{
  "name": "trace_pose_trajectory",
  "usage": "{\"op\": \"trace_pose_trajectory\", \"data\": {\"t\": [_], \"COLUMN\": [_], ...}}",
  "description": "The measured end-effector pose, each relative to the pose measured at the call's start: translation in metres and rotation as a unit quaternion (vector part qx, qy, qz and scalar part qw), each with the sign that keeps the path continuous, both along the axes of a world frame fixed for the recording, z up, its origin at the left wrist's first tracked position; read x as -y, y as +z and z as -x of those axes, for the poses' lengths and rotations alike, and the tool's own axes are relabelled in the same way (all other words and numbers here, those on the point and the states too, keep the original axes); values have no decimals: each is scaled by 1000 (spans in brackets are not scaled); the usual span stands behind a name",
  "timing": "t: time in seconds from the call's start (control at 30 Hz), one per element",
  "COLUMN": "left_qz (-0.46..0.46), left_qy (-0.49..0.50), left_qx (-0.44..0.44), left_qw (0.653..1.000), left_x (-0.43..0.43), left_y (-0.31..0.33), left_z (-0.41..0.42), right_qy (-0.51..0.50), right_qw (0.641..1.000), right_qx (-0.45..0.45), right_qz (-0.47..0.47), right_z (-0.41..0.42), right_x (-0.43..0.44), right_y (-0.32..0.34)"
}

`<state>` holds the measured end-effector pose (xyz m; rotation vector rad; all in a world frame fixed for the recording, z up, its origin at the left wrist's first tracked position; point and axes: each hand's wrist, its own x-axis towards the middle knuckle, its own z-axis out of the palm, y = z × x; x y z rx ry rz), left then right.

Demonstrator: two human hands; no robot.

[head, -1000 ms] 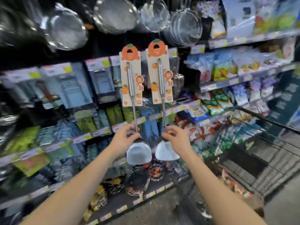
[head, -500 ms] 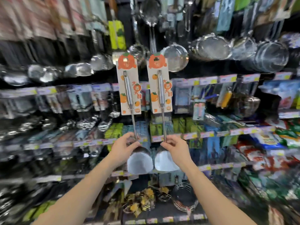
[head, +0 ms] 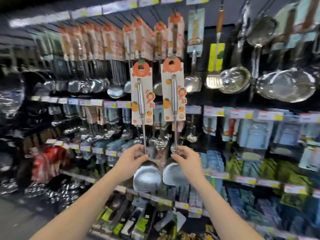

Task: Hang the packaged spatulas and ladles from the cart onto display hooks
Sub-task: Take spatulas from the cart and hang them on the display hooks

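Bright, even shop lighting with soft, faint shadows. The centre is sharpest: the left spatula (head: 142, 101), the right spatula (head: 174, 94), the left hand (head: 133, 161) and the right hand (head: 187, 161) read clearly. The shelves (head: 242, 115) smear into motion blur, heaviest from 7 to 11 o'clock. Wide-angle distortion bows their rails. White glare glints on the steel strainers (head: 285, 85) at 2 o'clock. The corner at 10 o'clock is dark.

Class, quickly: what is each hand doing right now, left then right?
Left hand: closed, gripping the left spatula by its shaft.
Right hand: closed, gripping the right spatula by its shaft.
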<state>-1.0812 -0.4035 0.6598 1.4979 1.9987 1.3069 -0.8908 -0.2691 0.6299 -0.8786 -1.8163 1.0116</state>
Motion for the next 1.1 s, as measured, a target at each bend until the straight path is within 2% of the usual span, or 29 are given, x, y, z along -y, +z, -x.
{"op": "trace_pose_trajectory", "data": {"t": [0.37, 0.6, 0.8, 1.1], "left_qz": [-42, -64, -78, -101], "left_qy": [65, 62, 38, -56], "left_qx": [-14, -19, -18, -48], "left_qw": [997, 996, 996, 992], "left_x": [-36, -62, -87, -129], "left_y": [42, 63, 73, 99], "left_z": [176, 252, 316, 432], "right_qy": [58, 69, 45, -39], "right_qw": [997, 994, 993, 991], "right_qx": [-35, -49, -41, -76], "right_qz": [-43, -68, -106, -104], "right_z": [204, 287, 351, 433], "right_x": [-75, -111, -130, -131], "right_y": [50, 76, 85, 107]}}
